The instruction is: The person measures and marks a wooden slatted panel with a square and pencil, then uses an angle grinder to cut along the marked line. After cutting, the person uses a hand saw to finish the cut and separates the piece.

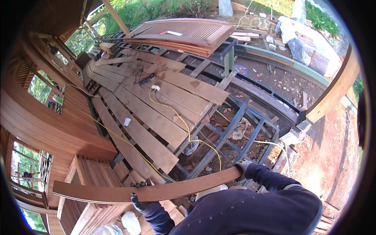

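Note:
A long reddish-brown wooden board [168, 192] lies crosswise low in the head view, held in both hands. My gloved left hand [140, 196] grips it left of its middle, with fingers over the far edge. My gloved right hand [243, 169] is closed around its right end. Below the board are my dark sleeves and top. To the left, louvered wooden panels [76, 207] sit beside the board, partly hidden by it.
Loose planks [125, 105] with gaps carry a yellow cord [176, 114] and a white cup [127, 122]. An open steel frame [244, 137] lies over rubble ahead-right. A stack of louvered panels [176, 31] rests beyond. A wooden post [332, 90] stands right, a timber wall [47, 117] left.

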Tool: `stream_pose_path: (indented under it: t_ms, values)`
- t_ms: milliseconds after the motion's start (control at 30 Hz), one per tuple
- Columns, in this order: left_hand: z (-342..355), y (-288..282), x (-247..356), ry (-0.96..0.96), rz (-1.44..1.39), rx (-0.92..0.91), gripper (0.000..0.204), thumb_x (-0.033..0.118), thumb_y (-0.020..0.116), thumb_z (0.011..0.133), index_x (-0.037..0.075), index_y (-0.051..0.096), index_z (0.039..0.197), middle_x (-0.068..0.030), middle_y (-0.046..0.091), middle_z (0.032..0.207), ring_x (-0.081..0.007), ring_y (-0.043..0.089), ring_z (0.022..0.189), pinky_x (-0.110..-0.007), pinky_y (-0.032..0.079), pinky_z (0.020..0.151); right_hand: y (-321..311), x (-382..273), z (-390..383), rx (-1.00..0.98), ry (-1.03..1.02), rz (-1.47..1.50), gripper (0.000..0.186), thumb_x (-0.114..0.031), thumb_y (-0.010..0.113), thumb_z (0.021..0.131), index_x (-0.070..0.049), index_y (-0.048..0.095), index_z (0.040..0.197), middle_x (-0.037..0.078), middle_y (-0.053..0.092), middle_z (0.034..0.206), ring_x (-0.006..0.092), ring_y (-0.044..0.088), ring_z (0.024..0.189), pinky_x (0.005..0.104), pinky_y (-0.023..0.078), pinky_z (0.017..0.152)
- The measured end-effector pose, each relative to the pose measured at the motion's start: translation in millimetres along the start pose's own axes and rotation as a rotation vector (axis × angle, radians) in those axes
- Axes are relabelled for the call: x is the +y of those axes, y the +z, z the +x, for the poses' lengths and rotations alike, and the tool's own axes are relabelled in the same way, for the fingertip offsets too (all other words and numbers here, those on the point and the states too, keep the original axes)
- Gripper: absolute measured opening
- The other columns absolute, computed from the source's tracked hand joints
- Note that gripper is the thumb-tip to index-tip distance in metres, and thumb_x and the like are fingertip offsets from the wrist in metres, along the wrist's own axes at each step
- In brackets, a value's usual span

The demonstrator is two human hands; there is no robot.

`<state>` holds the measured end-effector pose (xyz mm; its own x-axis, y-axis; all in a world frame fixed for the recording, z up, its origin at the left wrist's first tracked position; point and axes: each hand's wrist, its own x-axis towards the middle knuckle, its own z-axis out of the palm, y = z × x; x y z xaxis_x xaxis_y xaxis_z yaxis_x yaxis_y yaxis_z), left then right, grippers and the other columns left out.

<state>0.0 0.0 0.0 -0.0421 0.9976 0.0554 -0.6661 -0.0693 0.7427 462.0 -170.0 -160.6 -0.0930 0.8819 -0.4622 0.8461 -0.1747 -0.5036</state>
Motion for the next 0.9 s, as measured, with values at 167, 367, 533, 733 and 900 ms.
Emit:
stream_pose_path:
  t_ms: [167,367,533,733,900]
  values:
    - [99.1,112.6,13.9,-0.052,-0.105,-0.083,0.054,0.041,0.059,0.084,0.003,0.055,0.123,-0.0116,0.065,0.107,-0.0284,0.064,0.1,-0.054,0.044,0.104,-89.9,-37.8,1.2,0.124,0.004,-0.063,0.09,-0.052,0.086,0.055,-0.011,0.056,0.13,0.017,0.06,0.127,0.0351,0.054,0.12,0.0454,0.039,0.107]
    - [177.5,175.2,-45.4,-0.251,-0.173,-0.111,0.06,0.032,0.067,0.076,0.007,0.053,0.129,-0.0132,0.063,0.118,-0.0329,0.059,0.117,-0.061,0.037,0.108,-181.8,-58.2,0.7,0.187,0.032,0.151,0.083,-0.048,0.086,0.057,-0.011,0.058,0.127,0.018,0.063,0.121,0.0372,0.059,0.113,0.0445,0.045,0.101]
    - [240.6,245.6,-127.9,-0.402,-0.068,-0.084,0.071,0.03,0.069,0.075,0.006,0.044,0.138,-0.0187,0.056,0.129,-0.0374,0.051,0.127,-0.058,0.04,0.107,-239.0,-24.6,65.1,0.301,0.002,0.246,0.083,-0.044,0.087,0.056,-0.008,0.059,0.125,0.019,0.063,0.12,0.0372,0.061,0.111,0.0439,0.048,0.098]
    - [304.7,307.5,-249.5,-0.702,-0.018,-0.022,0.074,0.014,0.072,0.073,0.009,0.042,0.14,-0.0145,0.056,0.129,-0.0359,0.052,0.124,-0.055,0.043,0.106,-361.5,43.3,150.5,0.232,0.03,0.2,0.08,-0.038,0.086,0.053,-0.007,0.06,0.122,0.019,0.063,0.117,0.0366,0.06,0.11,0.0441,0.048,0.097]
    - [375.9,343.3,-241.4,-0.793,-0.039,0.0,0.066,0.012,0.075,0.073,0.006,0.049,0.132,-0.0155,0.056,0.127,-0.0331,0.055,0.12,-0.052,0.047,0.102,-454.4,50.9,199.5,0.339,-0.045,0.087,0.077,-0.039,0.085,0.055,-0.007,0.061,0.121,0.018,0.063,0.116,0.0359,0.06,0.109,0.0451,0.048,0.097]
